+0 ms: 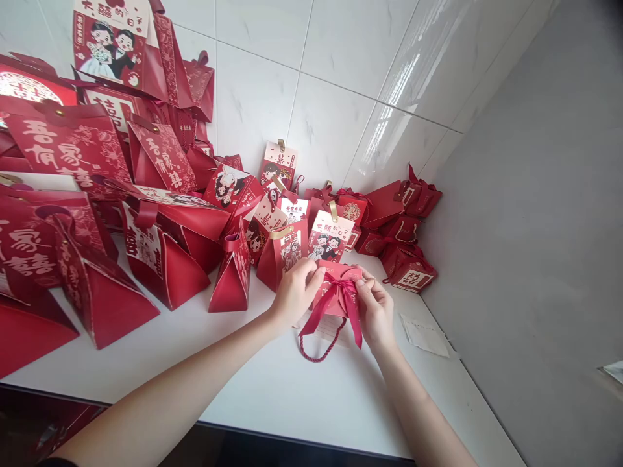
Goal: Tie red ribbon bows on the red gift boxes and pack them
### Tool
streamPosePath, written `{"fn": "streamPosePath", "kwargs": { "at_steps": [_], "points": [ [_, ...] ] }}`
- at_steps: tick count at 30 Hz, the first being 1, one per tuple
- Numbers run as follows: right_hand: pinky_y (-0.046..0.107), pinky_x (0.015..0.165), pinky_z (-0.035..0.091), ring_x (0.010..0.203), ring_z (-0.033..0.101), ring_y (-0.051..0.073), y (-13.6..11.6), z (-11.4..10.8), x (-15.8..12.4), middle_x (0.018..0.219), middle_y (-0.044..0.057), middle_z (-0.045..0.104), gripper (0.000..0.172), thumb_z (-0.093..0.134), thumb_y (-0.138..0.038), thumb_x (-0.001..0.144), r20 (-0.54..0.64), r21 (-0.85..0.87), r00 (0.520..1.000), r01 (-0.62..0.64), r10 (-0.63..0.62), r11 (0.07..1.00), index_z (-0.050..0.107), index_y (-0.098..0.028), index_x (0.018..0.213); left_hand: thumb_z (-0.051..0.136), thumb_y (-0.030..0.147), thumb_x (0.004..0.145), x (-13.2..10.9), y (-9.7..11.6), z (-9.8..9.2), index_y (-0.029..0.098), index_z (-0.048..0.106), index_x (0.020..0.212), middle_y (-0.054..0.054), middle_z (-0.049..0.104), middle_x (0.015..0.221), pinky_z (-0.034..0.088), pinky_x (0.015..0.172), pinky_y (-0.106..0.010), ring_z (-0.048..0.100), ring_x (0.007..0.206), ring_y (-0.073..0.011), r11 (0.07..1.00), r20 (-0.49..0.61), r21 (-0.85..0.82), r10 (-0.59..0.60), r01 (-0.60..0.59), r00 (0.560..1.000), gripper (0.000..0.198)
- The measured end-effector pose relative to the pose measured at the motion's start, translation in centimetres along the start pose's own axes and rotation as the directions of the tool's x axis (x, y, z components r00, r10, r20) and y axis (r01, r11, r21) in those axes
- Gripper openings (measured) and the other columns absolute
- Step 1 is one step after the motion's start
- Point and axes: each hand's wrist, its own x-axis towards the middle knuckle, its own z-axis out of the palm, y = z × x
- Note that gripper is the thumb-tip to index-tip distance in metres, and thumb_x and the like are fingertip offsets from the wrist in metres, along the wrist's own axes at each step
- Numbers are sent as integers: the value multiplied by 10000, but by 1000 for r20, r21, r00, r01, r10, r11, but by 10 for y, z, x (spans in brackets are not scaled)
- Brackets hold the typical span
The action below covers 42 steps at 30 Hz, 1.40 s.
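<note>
Between my two hands is a small red gift box (322, 299) with a dark red ribbon bow (342, 286) tied at its front. A twisted cord handle (318, 358) hangs below it in a loop. My left hand (298, 288) grips the box's left side, thumb on the front near the upper corner. On the right edge, my right hand (376, 308) is closed round the box with its thumb close to the bow; its other fingers are partly hidden behind. Just behind the held box stands a cream-topped box (331, 235) with a cartoon couple.
Many red gift boxes, such as a triangular one (104, 301), crowd the left side and back of the white table (272, 389). More boxes (413, 275) are stacked at the back right corner. A flat clear packet (424, 335) lies by the grey wall (525, 214).
</note>
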Motion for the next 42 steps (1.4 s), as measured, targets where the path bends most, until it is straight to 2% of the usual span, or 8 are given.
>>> {"fn": "streamPosePath", "kwargs": {
  "at_steps": [7, 12, 15, 22, 25, 29, 38, 42],
  "points": [
    [334, 790, 481, 1053, 546, 231, -4, 0, 3, 1109, 45, 577, 360, 727, -352, 692, 52, 172, 994, -102, 94, 980, 460, -180, 523, 398, 257, 884, 2, 0, 1, 200, 243, 626, 53, 298, 584, 279, 537, -229, 308, 541, -95, 999, -6, -38, -23, 23, 1000, 307],
    [244, 724, 472, 834, 552, 145, -4, 0, 4, 793, -13, 547, 354, 759, -315, 665, 82, 285, 980, -195, 179, 938, 465, -186, 517, 386, 275, 879, 2, -2, 2, 202, 242, 624, 55, 287, 575, 270, 536, -232, 297, 532, -94, 997, 1, -59, -43, 43, 999, 302],
    [239, 707, 465, 775, 543, 138, -5, -1, 4, 697, -26, 511, 341, 767, -309, 659, 99, 307, 976, -217, 196, 927, 479, -191, 519, 381, 286, 873, 1, -1, 3, 202, 239, 620, 56, 278, 569, 266, 537, -236, 292, 529, -95, 994, -4, -80, -74, 73, 997, 302],
    [270, 761, 460, 771, 555, 140, -2, -3, 6, 748, -21, 565, 327, 745, -345, 680, 103, 271, 970, -240, 219, 932, 494, -195, 535, 394, 329, 867, 3, 0, 5, 198, 231, 607, 59, 245, 539, 252, 522, -237, 279, 520, -96, 954, -4, -172, -251, 247, 968, 334],
    [278, 766, 473, 845, 569, 156, 0, -4, 7, 862, -5, 608, 338, 749, -359, 673, 91, 257, 974, -225, 208, 940, 494, -190, 529, 409, 334, 859, 4, 2, 5, 197, 233, 599, 57, 241, 540, 249, 514, -234, 277, 521, -95, 927, 5, -231, -304, 297, 953, 343],
    [248, 735, 490, 918, 568, 157, -1, -5, 8, 1041, 0, 607, 281, 765, -331, 659, 74, 260, 978, -209, 196, 943, 554, -180, 551, 419, 335, 851, 5, 4, 2, 196, 255, 592, 57, 259, 541, 253, 509, -231, 286, 510, -91, 894, 51, -331, -304, 304, 951, 336],
    [251, 712, 521, 791, 613, 148, -7, -4, 8, 805, -4, 651, 265, 780, -348, 637, 32, 301, 973, -227, 228, 926, 579, -186, 578, 371, 399, 857, 5, 1, -1, 196, 378, 617, 46, 400, 570, 306, 485, -234, 379, 471, -93, 826, 93, -414, -378, 381, 921, 314],
    [259, 717, 529, 766, 617, 144, -7, -4, 7, 852, 7, 662, 225, 763, -341, 662, 35, 298, 973, -230, 230, 926, 606, -183, 626, 445, 435, 832, 5, 3, -3, 191, 370, 591, 51, 362, 543, 307, 518, -232, 381, 508, -97, 862, 96, -397, -302, 315, 949, 351]
  ]
}}
